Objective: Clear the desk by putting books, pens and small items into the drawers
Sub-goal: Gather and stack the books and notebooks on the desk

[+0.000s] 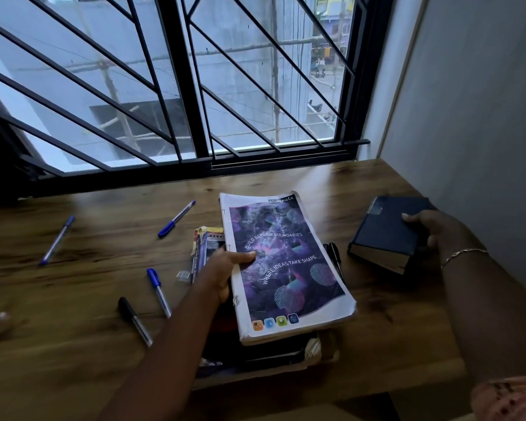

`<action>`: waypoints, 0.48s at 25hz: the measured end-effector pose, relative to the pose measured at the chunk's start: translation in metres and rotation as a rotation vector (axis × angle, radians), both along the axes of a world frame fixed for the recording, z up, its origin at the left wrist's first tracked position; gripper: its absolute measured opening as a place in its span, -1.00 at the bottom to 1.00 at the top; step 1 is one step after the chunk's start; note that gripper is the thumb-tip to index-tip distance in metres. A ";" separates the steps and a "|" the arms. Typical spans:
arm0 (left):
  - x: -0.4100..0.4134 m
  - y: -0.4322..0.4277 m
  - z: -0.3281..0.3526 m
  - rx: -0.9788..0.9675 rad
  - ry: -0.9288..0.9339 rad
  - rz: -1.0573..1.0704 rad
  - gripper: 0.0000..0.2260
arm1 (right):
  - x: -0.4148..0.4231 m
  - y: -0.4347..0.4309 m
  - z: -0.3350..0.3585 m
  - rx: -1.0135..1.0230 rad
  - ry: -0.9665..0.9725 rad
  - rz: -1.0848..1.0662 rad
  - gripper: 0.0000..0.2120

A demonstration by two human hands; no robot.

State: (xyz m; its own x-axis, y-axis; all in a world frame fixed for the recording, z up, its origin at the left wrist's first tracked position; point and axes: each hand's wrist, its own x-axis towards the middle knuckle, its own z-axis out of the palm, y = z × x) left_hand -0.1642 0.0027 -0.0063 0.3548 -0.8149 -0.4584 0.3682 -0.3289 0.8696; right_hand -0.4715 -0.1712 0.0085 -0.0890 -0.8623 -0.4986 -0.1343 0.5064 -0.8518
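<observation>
Left hand (223,269) on "classmate" notebook (289,281)

Surface (377,344): wood grain, smooth low sheen. Notebook (286,265): glossy printed paper cover, worn page edges. Hardcover book (386,229): matt dark blue cover. Pens (158,291): translucent plastic barrels. Window grille (182,86): black metal.
</observation>
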 end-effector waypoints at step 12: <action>-0.005 0.006 0.011 0.012 0.025 -0.016 -0.60 | 0.073 0.032 0.076 -0.258 -0.285 0.282 -0.82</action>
State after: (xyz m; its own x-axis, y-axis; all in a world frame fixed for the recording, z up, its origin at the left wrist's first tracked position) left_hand -0.1692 0.0091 0.0047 0.3302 -0.8148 -0.4766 0.3844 -0.3451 0.8562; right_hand -0.3987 -0.1387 0.0841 0.2757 -0.9321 -0.2351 0.0210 0.2504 -0.9679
